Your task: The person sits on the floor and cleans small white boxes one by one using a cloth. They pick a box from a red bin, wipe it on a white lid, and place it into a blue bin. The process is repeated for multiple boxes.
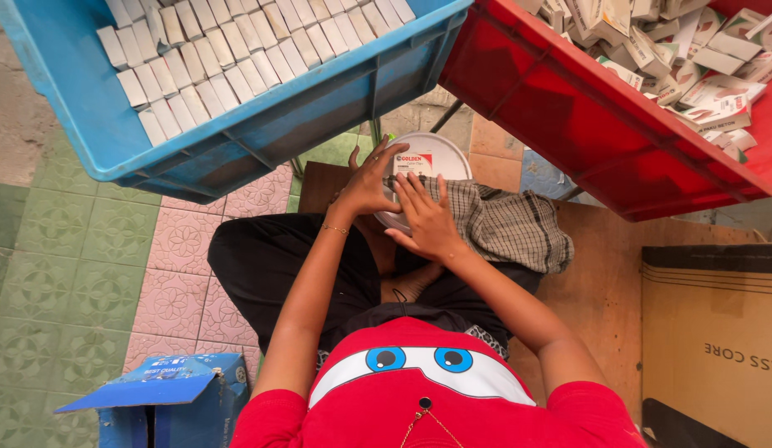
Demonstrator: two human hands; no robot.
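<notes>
Between blue crate [236, 149] and red crate [569, 124] — left hand [368, 184], right hand [427, 220] flat, grip empty, on white tub [440, 153]

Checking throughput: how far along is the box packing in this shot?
Done: blue crate holds neat rows of white boxes. In hand: left hand and right hand meet over a white round lid and a checked cloth; what they grip is hidden. Left: red crate is heaped with loose cartons.

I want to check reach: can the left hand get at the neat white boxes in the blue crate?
Probably yes: the left hand sits just below the blue crate, whose open top leaves the white boxes uncovered.
</notes>
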